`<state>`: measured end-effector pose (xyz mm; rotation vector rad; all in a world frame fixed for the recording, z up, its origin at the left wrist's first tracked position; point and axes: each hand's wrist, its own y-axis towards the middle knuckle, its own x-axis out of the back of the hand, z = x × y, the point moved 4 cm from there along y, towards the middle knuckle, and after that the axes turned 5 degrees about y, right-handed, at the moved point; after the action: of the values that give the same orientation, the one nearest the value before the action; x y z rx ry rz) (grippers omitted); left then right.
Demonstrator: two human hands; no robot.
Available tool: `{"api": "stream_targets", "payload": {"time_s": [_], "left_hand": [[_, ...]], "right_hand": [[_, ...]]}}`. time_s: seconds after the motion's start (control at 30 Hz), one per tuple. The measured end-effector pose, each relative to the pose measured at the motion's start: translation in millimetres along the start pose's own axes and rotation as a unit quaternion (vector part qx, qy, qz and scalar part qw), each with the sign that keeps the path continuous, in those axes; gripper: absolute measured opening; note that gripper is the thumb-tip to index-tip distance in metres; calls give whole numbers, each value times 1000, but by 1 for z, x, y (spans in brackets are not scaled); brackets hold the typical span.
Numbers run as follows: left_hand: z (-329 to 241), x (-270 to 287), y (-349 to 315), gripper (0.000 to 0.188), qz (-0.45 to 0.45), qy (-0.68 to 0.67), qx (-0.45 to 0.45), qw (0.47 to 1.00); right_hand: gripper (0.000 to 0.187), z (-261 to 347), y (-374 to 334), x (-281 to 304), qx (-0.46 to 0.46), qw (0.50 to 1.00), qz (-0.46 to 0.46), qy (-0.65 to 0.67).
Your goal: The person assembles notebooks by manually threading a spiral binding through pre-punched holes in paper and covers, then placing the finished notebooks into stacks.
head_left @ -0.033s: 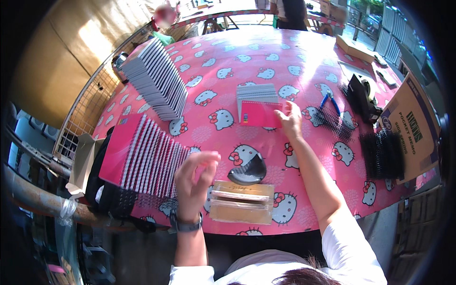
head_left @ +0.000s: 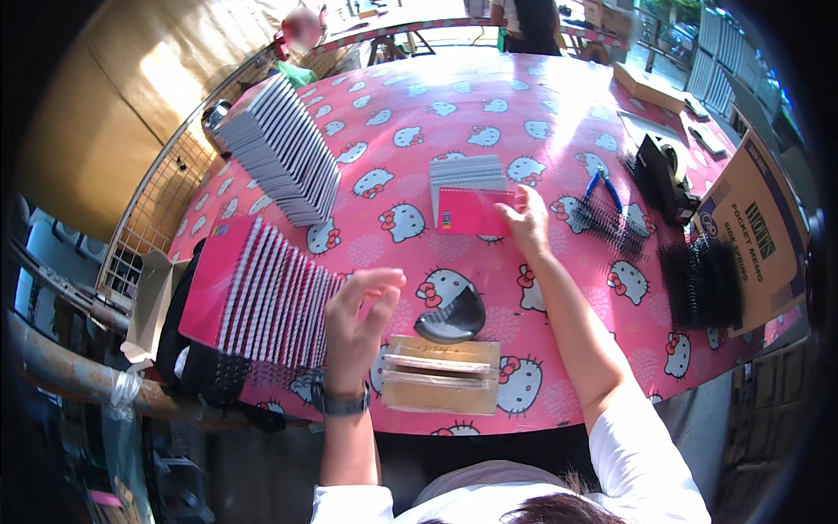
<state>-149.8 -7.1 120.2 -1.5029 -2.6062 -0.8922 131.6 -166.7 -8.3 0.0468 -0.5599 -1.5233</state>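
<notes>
My right hand (head_left: 527,224) is at the right end of a pink spiral notebook (head_left: 471,212), its thumb over the cover's edge and its other fingers curled beside it. That notebook lies flat, overlapping the near part of a small pile of grey-white notebooks (head_left: 467,168). My left hand (head_left: 360,327), a dark watch on its wrist, hovers empty with thumb and fingers apart. Beside it on the left stands a long row of pink-covered notebooks (head_left: 275,297). Between my forearms lie a black curved tool (head_left: 456,316) and a tan wooden jig with raised strips (head_left: 441,389).
A tall leaning stack of notebooks (head_left: 279,153) stands at the far left. To the right are blue-handled pliers (head_left: 602,185), black spiral coils (head_left: 703,279), a black tape dispenser (head_left: 668,183) and a cardboard box (head_left: 755,236). A person (head_left: 528,22) is at the back.
The whole view has shifted slightly. My right thumb reaches a little further over the pink notebook's edge; my left hand stays in nearly the same place.
</notes>
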Motion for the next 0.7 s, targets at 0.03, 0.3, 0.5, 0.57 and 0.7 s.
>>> {"api": "stream_targets", "payload": {"time_s": [0.03,0.3,0.5,0.57,0.7], "left_hand": [[16,-3,11,18,20,4,30,999],[146,-61,101,42,27,111,87,990],[173,-89,112,52,17,74,100,992],[177,-85,113,55,14,71,112,991],[179,-79,107,41,-9,-15,117,993]], "right_hand": [[60,11,-4,-10,-6,999,33,-17],[54,28,-13,-8,44,999,-2,-6],[52,39,-17,-4,53,998,12,-8],[52,36,-16,-4,15,1000,22,9],[51,43,-19,-3,18,999,34,-21]]}}
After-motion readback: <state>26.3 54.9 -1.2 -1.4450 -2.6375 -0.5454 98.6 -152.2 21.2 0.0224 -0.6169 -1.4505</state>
